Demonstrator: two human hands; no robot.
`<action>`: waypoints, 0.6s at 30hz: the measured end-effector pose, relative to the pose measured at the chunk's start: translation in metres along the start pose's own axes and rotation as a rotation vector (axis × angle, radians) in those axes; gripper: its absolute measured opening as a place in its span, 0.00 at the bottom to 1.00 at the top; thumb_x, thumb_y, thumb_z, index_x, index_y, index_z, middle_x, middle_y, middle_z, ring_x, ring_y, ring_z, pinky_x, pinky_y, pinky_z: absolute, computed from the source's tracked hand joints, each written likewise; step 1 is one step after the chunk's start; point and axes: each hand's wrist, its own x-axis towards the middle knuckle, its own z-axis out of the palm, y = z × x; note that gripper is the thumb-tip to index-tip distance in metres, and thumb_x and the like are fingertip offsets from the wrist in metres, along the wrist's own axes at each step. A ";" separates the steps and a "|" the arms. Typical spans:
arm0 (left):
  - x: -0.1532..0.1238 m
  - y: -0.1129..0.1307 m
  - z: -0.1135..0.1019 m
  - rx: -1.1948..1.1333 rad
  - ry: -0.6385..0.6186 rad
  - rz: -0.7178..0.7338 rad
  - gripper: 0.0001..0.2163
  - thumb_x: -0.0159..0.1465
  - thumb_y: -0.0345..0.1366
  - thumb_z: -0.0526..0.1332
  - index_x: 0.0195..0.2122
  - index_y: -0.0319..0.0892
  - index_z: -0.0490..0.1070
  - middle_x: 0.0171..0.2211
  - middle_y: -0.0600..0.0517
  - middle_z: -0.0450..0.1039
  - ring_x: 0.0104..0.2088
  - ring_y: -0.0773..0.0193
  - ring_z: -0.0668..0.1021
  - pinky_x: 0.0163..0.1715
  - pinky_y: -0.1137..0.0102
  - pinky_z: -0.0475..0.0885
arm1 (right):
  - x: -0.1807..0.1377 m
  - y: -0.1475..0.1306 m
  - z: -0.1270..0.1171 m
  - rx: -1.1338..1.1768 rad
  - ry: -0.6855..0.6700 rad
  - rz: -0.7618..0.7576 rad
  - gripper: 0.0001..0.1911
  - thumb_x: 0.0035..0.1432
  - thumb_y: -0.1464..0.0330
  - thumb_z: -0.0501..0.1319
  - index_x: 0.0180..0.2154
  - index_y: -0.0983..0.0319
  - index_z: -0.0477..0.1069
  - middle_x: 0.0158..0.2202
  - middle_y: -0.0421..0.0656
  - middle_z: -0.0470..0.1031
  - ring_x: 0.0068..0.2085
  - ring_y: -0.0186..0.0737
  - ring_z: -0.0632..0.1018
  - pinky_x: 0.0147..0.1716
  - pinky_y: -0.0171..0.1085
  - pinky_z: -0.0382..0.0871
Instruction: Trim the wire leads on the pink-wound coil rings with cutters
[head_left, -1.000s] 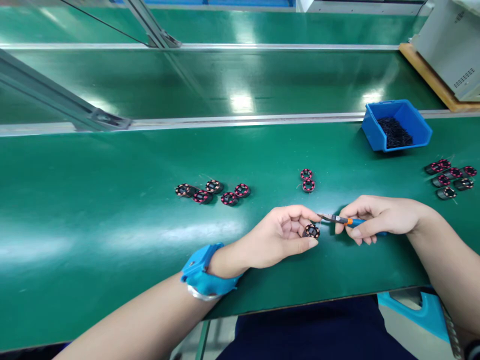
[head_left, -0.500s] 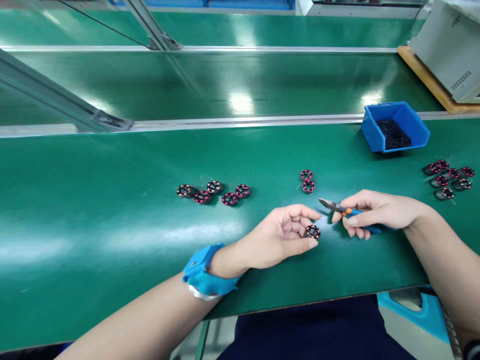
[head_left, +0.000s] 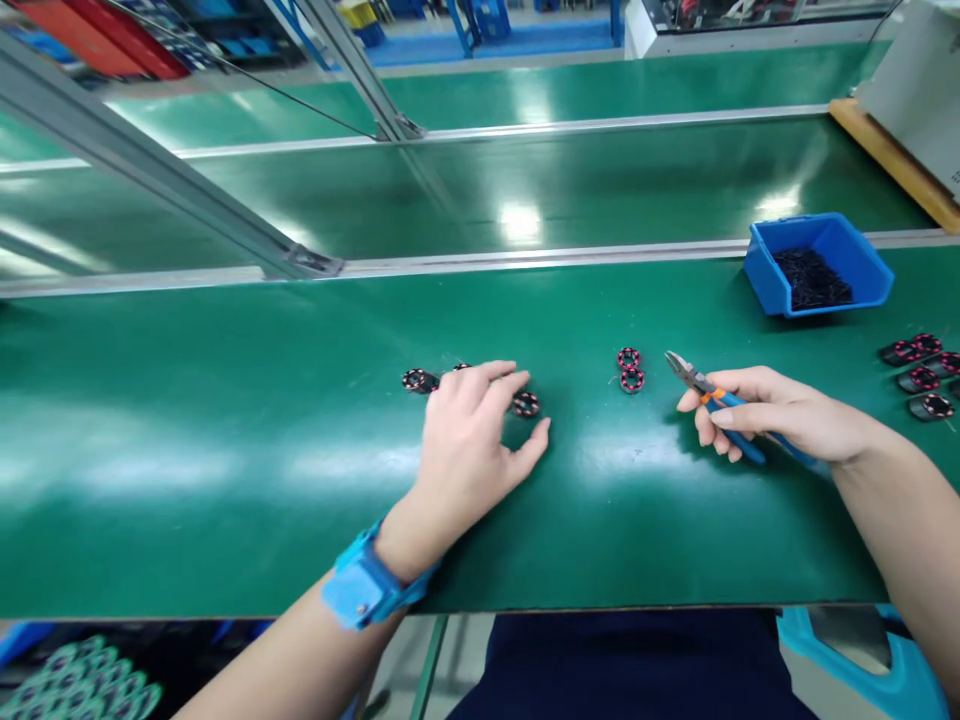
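Note:
My left hand (head_left: 469,440) lies palm down with its fingers spread over a cluster of small black-and-pink wound rings (head_left: 418,380) on the green bench mat (head_left: 225,460). It covers most of them; one ring (head_left: 525,404) shows just right of the fingers. A blue wrist strap (head_left: 364,585) sits on that wrist. My right hand (head_left: 780,415) grips blue-and-orange handled cutters (head_left: 690,375) with the jaws pointing up and left. The jaws end close to a pair of rings (head_left: 630,370) that lie between the hands.
A blue bin (head_left: 817,265) of small black parts stands at the back right. More rings (head_left: 922,365) lie at the right edge. A metal rail (head_left: 525,260) and a slanted frame bar (head_left: 187,195) border the mat behind. Greenish rings (head_left: 75,685) show below the bench, lower left.
My left hand has moved left from in front of me to the ring cluster, and the ring it pinched is no longer seen in its fingers. The right hand with the cutters rose slightly.

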 end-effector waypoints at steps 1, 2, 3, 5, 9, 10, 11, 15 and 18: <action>0.003 0.002 0.000 0.018 0.035 -0.015 0.16 0.56 0.38 0.65 0.44 0.38 0.69 0.45 0.39 0.73 0.45 0.47 0.74 0.45 0.54 0.69 | 0.000 0.000 0.001 0.002 0.020 -0.016 0.14 0.57 0.65 0.62 0.45 0.63 0.71 0.32 0.43 0.74 0.30 0.35 0.75 0.27 0.33 0.71; 0.008 0.007 0.002 -0.015 0.034 -0.028 0.20 0.55 0.40 0.66 0.46 0.38 0.68 0.45 0.40 0.72 0.46 0.48 0.74 0.45 0.55 0.70 | 0.001 0.000 0.002 0.006 0.042 -0.033 0.14 0.57 0.66 0.62 0.45 0.63 0.71 0.32 0.43 0.74 0.30 0.35 0.75 0.26 0.33 0.71; 0.014 0.014 0.005 -0.075 -0.004 -0.046 0.23 0.54 0.43 0.66 0.47 0.38 0.67 0.45 0.41 0.72 0.45 0.50 0.75 0.44 0.57 0.71 | 0.001 0.000 0.003 0.013 0.069 -0.050 0.13 0.57 0.66 0.62 0.44 0.63 0.71 0.32 0.43 0.74 0.30 0.35 0.75 0.26 0.33 0.71; 0.028 0.030 0.017 -0.190 -0.149 -0.110 0.28 0.50 0.50 0.68 0.46 0.37 0.66 0.41 0.43 0.73 0.40 0.53 0.76 0.38 0.61 0.72 | 0.004 0.003 0.004 0.029 0.136 -0.073 0.12 0.56 0.66 0.63 0.43 0.63 0.71 0.31 0.42 0.74 0.30 0.35 0.75 0.25 0.32 0.70; 0.053 0.050 0.046 -0.191 -0.284 -0.270 0.26 0.46 0.57 0.68 0.35 0.39 0.68 0.33 0.47 0.73 0.31 0.57 0.74 0.29 0.65 0.69 | 0.010 0.008 0.006 0.034 0.259 -0.063 0.12 0.54 0.64 0.64 0.39 0.63 0.70 0.30 0.43 0.76 0.27 0.33 0.74 0.21 0.30 0.68; 0.056 0.051 0.051 -0.194 -0.281 -0.283 0.22 0.48 0.53 0.68 0.32 0.40 0.67 0.31 0.49 0.72 0.30 0.59 0.73 0.28 0.66 0.68 | 0.012 0.008 0.007 0.026 0.277 -0.054 0.12 0.52 0.64 0.65 0.39 0.63 0.70 0.31 0.43 0.76 0.27 0.33 0.74 0.21 0.30 0.68; 0.058 0.052 0.055 -0.214 -0.270 -0.280 0.18 0.50 0.49 0.67 0.30 0.40 0.67 0.29 0.50 0.72 0.28 0.61 0.72 0.28 0.67 0.67 | 0.013 0.009 0.008 0.013 0.292 -0.043 0.13 0.51 0.64 0.65 0.38 0.63 0.70 0.32 0.44 0.76 0.27 0.33 0.74 0.21 0.31 0.68; 0.048 0.053 0.055 -0.476 -0.212 -0.148 0.06 0.53 0.34 0.65 0.29 0.40 0.68 0.27 0.53 0.70 0.28 0.66 0.71 0.28 0.71 0.66 | 0.017 0.011 0.017 -0.042 0.320 -0.018 0.16 0.48 0.63 0.67 0.38 0.62 0.68 0.32 0.42 0.74 0.29 0.35 0.74 0.24 0.33 0.69; 0.037 0.059 0.048 -0.670 -0.196 -0.043 0.05 0.53 0.32 0.63 0.30 0.40 0.68 0.27 0.53 0.69 0.28 0.67 0.71 0.27 0.72 0.66 | 0.019 0.013 0.029 -0.069 0.321 -0.087 0.18 0.46 0.64 0.68 0.38 0.62 0.67 0.32 0.41 0.73 0.29 0.34 0.73 0.27 0.35 0.68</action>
